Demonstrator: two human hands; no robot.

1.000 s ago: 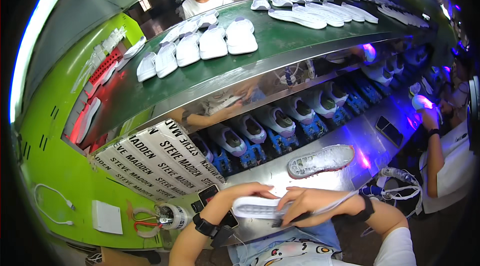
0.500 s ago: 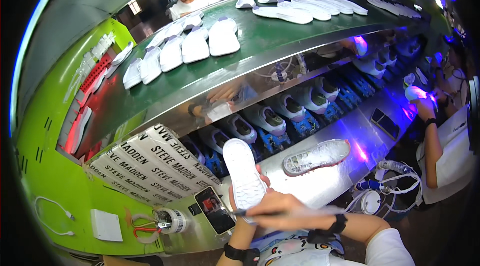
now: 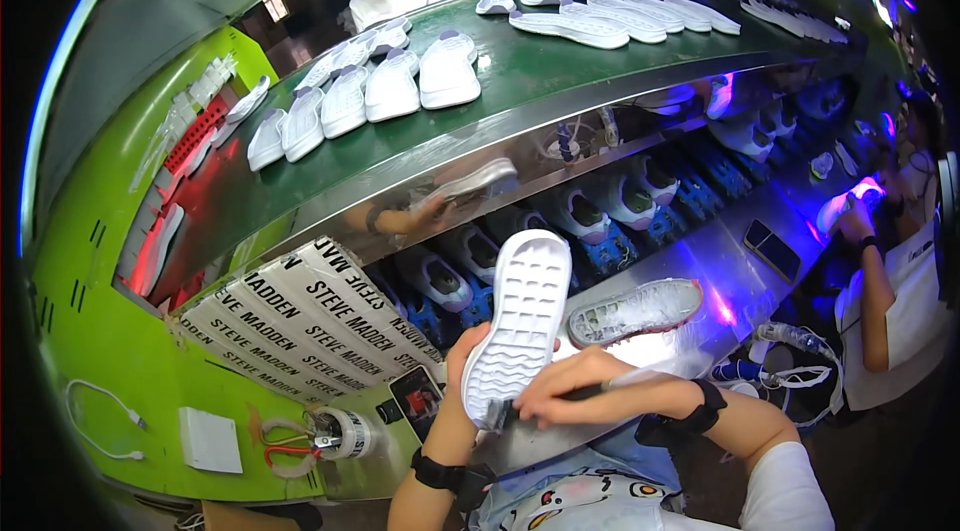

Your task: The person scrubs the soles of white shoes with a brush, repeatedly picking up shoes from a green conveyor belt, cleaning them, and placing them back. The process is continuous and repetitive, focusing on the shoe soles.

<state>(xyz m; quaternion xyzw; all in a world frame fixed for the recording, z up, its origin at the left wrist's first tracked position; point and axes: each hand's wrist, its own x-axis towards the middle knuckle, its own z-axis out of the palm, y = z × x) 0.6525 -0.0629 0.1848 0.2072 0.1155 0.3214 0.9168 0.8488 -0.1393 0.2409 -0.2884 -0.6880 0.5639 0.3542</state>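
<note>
A white shoe sole (image 3: 518, 306) stands tilted in my left hand (image 3: 468, 361), whose fingers wrap its left edge. The sole's gridded, wavy-ribbed face is turned up toward me. My right hand (image 3: 585, 383) is closed round a brush (image 3: 499, 415), and the dark brush head lies against the sole's lower end. Part of the brush handle is hidden by my fingers. Just right of the sole, another sole in a clear cover (image 3: 635, 313) rests on the metal bench (image 3: 690, 261).
White soles (image 3: 450, 71) line the green belt (image 3: 560, 76) ahead. Below it, several shoe uppers (image 3: 585, 216) stand on a lower line. A printed carton (image 3: 300, 326), phone (image 3: 414, 399), and cup of tools (image 3: 340, 433) are at left. A co-worker's arm (image 3: 875, 306) is at right.
The sole has moved right and up toward the bench, and its gridded face now shows more fully. My right hand has brought the brush onto its lower end.
</note>
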